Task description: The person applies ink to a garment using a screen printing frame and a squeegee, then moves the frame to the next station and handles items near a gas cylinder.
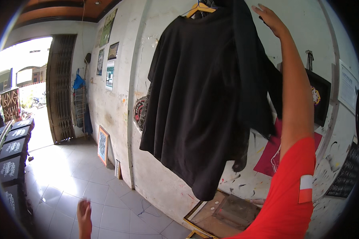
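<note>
A black shirt hangs in front of the wall, with a yellow hanger showing at its neck. More dark cloth hangs against its right side. Raised at the upper right, my right hand is beside the top of this dark clothing, its fingers stretched out and nothing seen in them. A red sleeve covers my right upper arm. Low on the left, my left hand hovers over the tiled floor, apart from the clothes. Its fingers are loosely extended and hold nothing visible.
Black boxes with white print line the left side near an open doorway. A framed picture leans on the wall. Below the clothes lie frames and a brown board. A maroon cloth hangs behind my right arm.
</note>
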Tool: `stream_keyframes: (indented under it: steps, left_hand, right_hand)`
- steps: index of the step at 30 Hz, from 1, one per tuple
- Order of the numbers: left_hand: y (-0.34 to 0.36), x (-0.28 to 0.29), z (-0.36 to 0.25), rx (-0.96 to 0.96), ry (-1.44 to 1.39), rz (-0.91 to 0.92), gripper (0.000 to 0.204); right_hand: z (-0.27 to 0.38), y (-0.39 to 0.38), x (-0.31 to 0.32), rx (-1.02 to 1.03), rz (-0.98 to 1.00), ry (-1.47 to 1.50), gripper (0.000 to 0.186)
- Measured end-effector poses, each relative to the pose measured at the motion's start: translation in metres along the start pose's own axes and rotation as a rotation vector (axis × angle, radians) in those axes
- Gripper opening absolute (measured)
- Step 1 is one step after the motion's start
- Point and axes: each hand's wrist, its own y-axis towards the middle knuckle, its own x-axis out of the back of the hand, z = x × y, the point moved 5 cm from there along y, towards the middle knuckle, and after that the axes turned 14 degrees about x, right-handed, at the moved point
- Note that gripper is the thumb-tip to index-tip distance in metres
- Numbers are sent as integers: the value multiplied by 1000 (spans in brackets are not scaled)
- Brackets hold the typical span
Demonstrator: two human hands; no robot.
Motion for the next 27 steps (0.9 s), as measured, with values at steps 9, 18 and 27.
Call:
stream_keyframes:
  steps: [9, 18, 27]
  left_hand:
    - [-213, 104, 425, 1085, 338, -148, 61]
    - [-275, 284, 535, 1291, 611, -66, 56]
    - [-98, 426, 426, 898, 216, -412, 27]
  right_hand:
    - [169, -173, 1, 185, 106, -171, 55]
    - [396, -437, -91, 45, 136, 706, 55]
    - [627, -958, -286, -2373, 269, 893, 28]
